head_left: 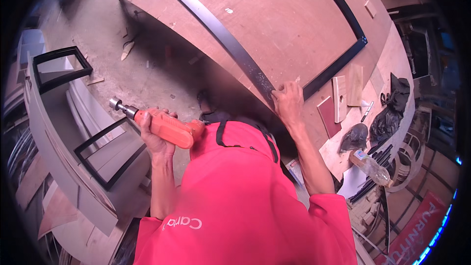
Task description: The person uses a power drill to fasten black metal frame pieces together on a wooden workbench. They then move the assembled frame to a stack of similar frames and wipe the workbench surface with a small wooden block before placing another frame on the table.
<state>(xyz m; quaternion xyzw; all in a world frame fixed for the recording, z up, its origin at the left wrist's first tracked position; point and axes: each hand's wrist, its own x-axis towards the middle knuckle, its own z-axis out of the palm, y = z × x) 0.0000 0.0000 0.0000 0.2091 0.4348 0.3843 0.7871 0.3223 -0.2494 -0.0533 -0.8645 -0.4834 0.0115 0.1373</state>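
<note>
Gripping an orange drill (169, 126), the left hand (156, 136) has its fingers wrapped around the body, left of the frame (214, 32) and clear of it, the metal nose pointing away from it. The right hand (289, 102) is at the frame's near corner, thumb and fingertips drawn close together; whether they pinch something small, I cannot tell. The dark frame lies flat on the surface (274, 24).

Just right of the frame's near corner are a red-brown board (327, 116) and two wood blocks (355, 86). Farther right of the frame lie a black bag (387, 126) and a smaller dark bag (354, 138), their contents hidden. Nearer the person than the frame, to its right, a clear bottle (370, 167) lies on its side beside dark strips (364, 186); what is in it cannot be made out.

Well left of the frame are two small black frames (64, 81) by grey panels (73, 157).
</note>
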